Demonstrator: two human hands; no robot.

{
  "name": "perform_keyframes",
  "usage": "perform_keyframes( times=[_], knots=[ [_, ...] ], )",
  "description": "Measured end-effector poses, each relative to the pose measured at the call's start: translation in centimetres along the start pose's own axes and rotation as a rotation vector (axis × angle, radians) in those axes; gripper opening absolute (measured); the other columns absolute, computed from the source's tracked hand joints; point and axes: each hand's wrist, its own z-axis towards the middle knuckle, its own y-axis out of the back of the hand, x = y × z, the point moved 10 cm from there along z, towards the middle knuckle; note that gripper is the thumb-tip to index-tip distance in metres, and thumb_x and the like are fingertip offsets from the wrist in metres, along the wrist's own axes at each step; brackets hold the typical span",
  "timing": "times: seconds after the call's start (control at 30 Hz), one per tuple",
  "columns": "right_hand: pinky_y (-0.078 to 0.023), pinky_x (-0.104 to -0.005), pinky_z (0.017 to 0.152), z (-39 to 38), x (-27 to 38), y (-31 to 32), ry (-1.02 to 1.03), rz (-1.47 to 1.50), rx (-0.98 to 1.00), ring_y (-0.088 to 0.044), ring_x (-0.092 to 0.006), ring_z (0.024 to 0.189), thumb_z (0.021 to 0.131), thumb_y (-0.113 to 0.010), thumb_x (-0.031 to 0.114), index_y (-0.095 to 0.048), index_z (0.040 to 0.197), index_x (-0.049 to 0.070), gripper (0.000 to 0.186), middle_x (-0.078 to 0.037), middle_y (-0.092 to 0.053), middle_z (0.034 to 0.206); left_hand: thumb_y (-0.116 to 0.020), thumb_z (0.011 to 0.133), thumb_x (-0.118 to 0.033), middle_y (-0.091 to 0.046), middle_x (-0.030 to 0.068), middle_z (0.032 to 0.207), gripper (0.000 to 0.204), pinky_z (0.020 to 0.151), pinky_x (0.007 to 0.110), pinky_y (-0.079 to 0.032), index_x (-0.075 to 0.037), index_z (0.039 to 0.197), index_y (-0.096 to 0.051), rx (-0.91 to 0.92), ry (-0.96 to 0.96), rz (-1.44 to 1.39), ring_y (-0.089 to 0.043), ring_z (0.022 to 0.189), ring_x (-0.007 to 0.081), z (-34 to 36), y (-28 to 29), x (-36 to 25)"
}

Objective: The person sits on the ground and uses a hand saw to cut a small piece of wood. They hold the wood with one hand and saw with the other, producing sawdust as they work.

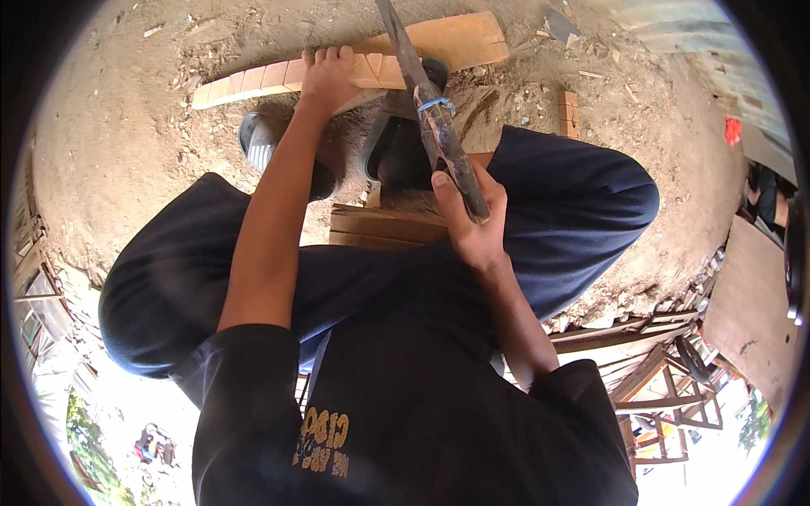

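Note:
My right hand (477, 215) is closed around the worn dark handle of a handsaw (412, 67), which has a blue tie where the blade begins. The blade points away from me and crosses over the right end of a pale wooden strip (261, 80). My left hand (329, 80) presses down on that strip, its fingers curled over the far edge. Several crosswise lines run along the strip; whether they are cuts or pencil marks I cannot tell. Whether the saw's teeth touch the wood is also unclear. A wider wooden board (464, 40) lies behind the strip on the ground.
My feet, in dark footwear (392, 152), stand close to the strip. A small wooden block (569, 114) lies to the right on dirt strewn with chips. Wooden planks (371, 226) sit between my legs. Corrugated sheet metal (700, 42) borders the far right.

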Motion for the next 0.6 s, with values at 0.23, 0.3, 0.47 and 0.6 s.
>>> perform_keyframes(
  times=[0.23, 0.3, 0.47, 0.6],
  knots=[
    [-0.039, -0.0283, 0.053, 1.2, -3.3, -0.7, -0.042, -0.094, 0.021, -0.045, -0.0065, 0.058, 0.091, -0.065, 0.018, -0.057, 0.079, 0.000, 0.023, -0.002, -0.050, 0.060, -0.067, 0.071, -0.019, -0.058, 0.0169, 0.118, 0.048, 0.099, 0.056, -0.036, -0.006, 0.113, -0.050, 0.013, -0.023, -0.012, -0.051, 0.116, 0.0391, 1.2, -0.5, 0.5],
    [-0.039, -0.0285, 0.053, 1.2, -4.0, -1.0, -0.070, -0.102, 0.037, -0.045, -0.0067, 0.058, 0.092, -0.065, 0.018, -0.057, 0.079, 0.000, 0.024, -0.002, -0.050, 0.060, -0.066, 0.070, -0.016, -0.058, 0.0164, 0.118, 0.046, 0.100, 0.055, -0.036, -0.006, 0.112, -0.050, 0.016, -0.008, -0.013, -0.051, 0.117, 0.0384, 1.1, -0.4, 0.5],
    [-0.038, -0.0284, 0.053, 1.9, -4.1, -2.1, -0.068, -0.081, 0.053, -0.044, -0.0066, 0.059, 0.091, -0.066, 0.019, -0.058, 0.080, 0.000, 0.024, -0.003, -0.049, 0.059, -0.070, 0.074, -0.022, -0.058, 0.0157, 0.118, 0.045, 0.104, 0.056, -0.033, -0.007, 0.111, -0.049, 0.018, -0.007, 0.000, -0.051, 0.120, 0.0339, 0.9, -0.3, 0.6],
    [-0.038, -0.0289, 0.052, 2.4, -4.3, -2.7, -0.061, -0.128, 0.066, -0.044, -0.0063, 0.059, 0.092, -0.066, 0.019, -0.058, 0.080, 0.000, 0.023, -0.003, -0.049, 0.059, -0.073, 0.073, -0.024, -0.059, 0.0151, 0.116, 0.049, 0.103, 0.054, -0.034, -0.006, 0.112, -0.049, 0.014, -0.005, 0.000, -0.051, 0.119, 0.0332, 0.7, 0.0, 0.5]
  ],
)
